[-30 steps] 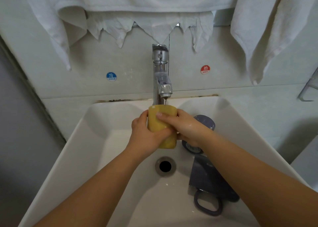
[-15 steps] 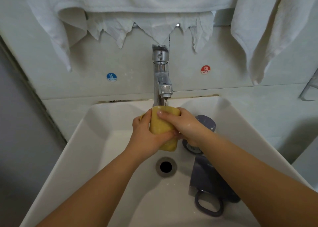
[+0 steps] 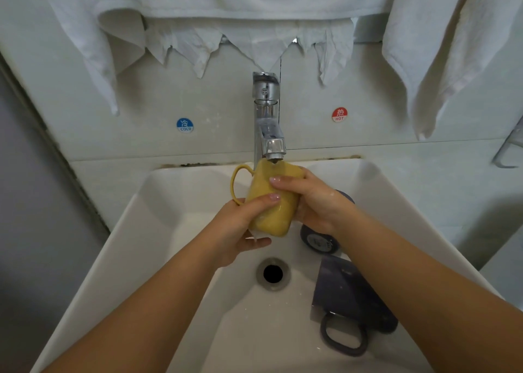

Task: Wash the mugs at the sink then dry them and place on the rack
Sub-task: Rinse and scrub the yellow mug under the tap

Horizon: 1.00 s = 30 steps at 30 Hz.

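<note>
You grip the yellow mug (image 3: 273, 202) in both your left hand (image 3: 240, 231) and right hand (image 3: 311, 202) under the faucet (image 3: 268, 129), two dark mugs (image 3: 348, 296) lying in the sink (image 3: 147, 231) beside the drain (image 3: 273, 273).

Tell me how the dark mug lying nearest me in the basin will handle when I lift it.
The dark mug looks rigid and probably breakable. Lying on its side on the sloped sink, it might roll or slide. Its handle faces you, likely the surest grip.
</note>
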Available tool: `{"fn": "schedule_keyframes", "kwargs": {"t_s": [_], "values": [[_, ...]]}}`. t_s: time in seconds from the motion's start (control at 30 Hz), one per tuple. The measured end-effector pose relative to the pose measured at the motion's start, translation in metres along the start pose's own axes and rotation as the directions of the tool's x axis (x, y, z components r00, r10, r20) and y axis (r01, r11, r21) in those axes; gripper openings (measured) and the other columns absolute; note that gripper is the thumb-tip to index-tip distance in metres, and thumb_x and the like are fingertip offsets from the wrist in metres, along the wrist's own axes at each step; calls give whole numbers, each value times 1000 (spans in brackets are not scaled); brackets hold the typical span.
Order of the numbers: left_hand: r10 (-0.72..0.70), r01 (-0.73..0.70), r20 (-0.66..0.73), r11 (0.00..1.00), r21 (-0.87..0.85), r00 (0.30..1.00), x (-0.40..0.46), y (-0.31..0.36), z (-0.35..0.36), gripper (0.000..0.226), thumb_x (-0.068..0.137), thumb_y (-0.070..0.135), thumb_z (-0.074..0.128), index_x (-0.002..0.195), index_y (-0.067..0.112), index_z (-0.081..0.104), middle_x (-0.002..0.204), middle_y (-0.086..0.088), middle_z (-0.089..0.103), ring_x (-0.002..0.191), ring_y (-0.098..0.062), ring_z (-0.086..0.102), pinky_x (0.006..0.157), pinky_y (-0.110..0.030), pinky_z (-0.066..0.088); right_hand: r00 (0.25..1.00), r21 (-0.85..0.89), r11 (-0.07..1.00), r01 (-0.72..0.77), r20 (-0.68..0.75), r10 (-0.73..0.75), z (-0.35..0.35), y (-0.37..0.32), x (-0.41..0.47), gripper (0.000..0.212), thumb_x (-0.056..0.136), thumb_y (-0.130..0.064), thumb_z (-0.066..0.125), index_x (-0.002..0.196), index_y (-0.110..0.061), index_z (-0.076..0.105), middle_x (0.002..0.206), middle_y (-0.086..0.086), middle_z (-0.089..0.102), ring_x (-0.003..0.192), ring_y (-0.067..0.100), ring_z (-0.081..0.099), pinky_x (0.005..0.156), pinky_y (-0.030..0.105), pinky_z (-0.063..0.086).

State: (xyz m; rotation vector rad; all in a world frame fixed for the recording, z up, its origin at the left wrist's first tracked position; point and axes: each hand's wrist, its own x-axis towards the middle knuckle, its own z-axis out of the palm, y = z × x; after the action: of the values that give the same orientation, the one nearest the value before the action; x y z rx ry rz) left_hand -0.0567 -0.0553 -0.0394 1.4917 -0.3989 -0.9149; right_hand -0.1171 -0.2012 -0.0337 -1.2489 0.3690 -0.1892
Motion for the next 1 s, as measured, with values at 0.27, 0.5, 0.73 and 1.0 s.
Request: {"fn": "schedule_keyframes", "kwargs": {"t_s": [0.27, 0.5, 0.73, 1.0], "values": [[88, -71, -96, 984, 161, 991, 3, -4, 1, 55, 75, 40, 76, 122, 18, 56, 115, -3, 67, 105, -20, 64, 87, -37, 55, 937, -351, 934, -62, -342, -66, 19, -1, 2, 65, 87, -65, 43, 132, -17, 41, 114, 4, 54, 99, 22, 55, 86, 38, 49], [148, -130, -85, 974, 187, 985, 3, -6, 4, 46, 78, 26, 78, 114, 21, 50, 113, -1, 61, 104, -18, 60, 83, -33, 55, 978, -270, 963, -2, -203, -55, 13, 3, -3, 69, 76, -41, 75, 127, -21, 34, 124, 5, 52, 110, 28, 56, 95, 49, 50], [227, -147, -181, 916, 375, 957, 4, -12, 8, 77, 69, 29, 85, 124, 24, 32, 112, 5, 47, 97, -12, 51, 70, -24, 49, 929, -252, 960, -119, -371, 18, 22, -4, 4, 65, 89, -63, 45, 135, -18, 40, 119, 8, 55, 101, 27, 56, 93, 45, 49], [259, -241, -33, 932, 270, 965, 1, -10, 10, 41, 80, 19, 76, 105, 36, 48, 98, 10, 59, 88, -5, 59, 62, -15, 51, 962, -407, 913, 5, -249, -116, 20, 5, -4, 62, 76, -44, 75, 119, -25, 35, 106, 0, 54, 97, 21, 59, 83, 42, 55]]}}
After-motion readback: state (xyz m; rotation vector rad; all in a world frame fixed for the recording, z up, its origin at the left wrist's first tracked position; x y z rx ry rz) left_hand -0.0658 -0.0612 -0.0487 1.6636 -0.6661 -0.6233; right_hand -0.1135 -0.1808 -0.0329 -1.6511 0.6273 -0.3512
